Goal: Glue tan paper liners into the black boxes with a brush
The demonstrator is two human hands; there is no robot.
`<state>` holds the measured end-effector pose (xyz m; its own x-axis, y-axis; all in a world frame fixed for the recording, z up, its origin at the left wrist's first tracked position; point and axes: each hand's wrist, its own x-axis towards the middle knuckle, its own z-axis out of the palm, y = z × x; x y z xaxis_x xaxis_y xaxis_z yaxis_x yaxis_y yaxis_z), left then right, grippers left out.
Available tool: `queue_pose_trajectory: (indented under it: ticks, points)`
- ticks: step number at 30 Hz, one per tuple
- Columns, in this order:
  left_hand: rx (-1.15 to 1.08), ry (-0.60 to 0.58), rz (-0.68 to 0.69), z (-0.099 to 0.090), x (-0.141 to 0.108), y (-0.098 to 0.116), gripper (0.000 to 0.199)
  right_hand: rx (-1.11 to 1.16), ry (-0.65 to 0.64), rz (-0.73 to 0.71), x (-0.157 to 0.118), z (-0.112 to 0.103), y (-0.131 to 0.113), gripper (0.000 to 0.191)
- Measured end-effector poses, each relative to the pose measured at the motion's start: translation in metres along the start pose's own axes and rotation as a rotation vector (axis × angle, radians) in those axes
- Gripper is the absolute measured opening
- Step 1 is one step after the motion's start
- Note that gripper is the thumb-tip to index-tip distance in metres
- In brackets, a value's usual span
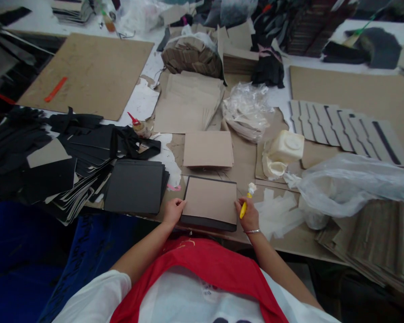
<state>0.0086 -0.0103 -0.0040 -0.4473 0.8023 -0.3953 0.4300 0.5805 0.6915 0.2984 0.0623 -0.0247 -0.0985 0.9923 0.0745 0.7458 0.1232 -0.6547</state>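
Observation:
A tan cardboard panel (210, 199) lies on a slightly larger black sheet (208, 222) at the table's front edge, the black showing as a border. My left hand (174, 211) pinches the left edge of the panel between thumb and fingers. At the right edge, my right hand (248, 216) is closed around a yellow-handled brush (244, 209) with white matter on its tip, while its fingertips touch the panel. Just beyond lies a stack of tan cardboard pieces (208, 150). A stack of black panels (134, 186) is left of my left hand.
A cut-open cream plastic jug (287, 148) stands at the right, near a clear plastic bag (357, 179). Cardboard stacks (380, 237) lie at the right front edge. Black strips and panels (84, 148) crowd the left, beside a red-tipped glue bottle (139, 126).

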Motion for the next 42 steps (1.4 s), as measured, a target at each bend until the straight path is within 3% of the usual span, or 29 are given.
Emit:
queue_pose_trajectory:
  ticks: [6,14,29,35,42]
  points:
    - [0.001,-0.027,-0.021,-0.001,0.002,0.000,0.029,-0.044,-0.003,0.054,-0.001,0.005,-0.001,0.035]
    - [0.110,-0.070,0.008,0.000,0.007,-0.005,0.033,-0.116,-0.120,0.122,0.001,0.003,-0.004,0.018]
    - [0.194,-0.082,0.020,0.001,0.012,-0.005,0.032,-0.222,-0.200,0.205,0.006,0.002,-0.011,0.024]
    - [0.257,-0.165,0.041,-0.006,0.025,-0.006,0.028,-0.146,-0.091,0.127,0.008,0.008,-0.007,0.024]
    - [0.420,-0.239,0.083,-0.013,0.030,0.002,0.026,-0.192,-0.176,0.150,0.010,0.006,-0.012,0.025]
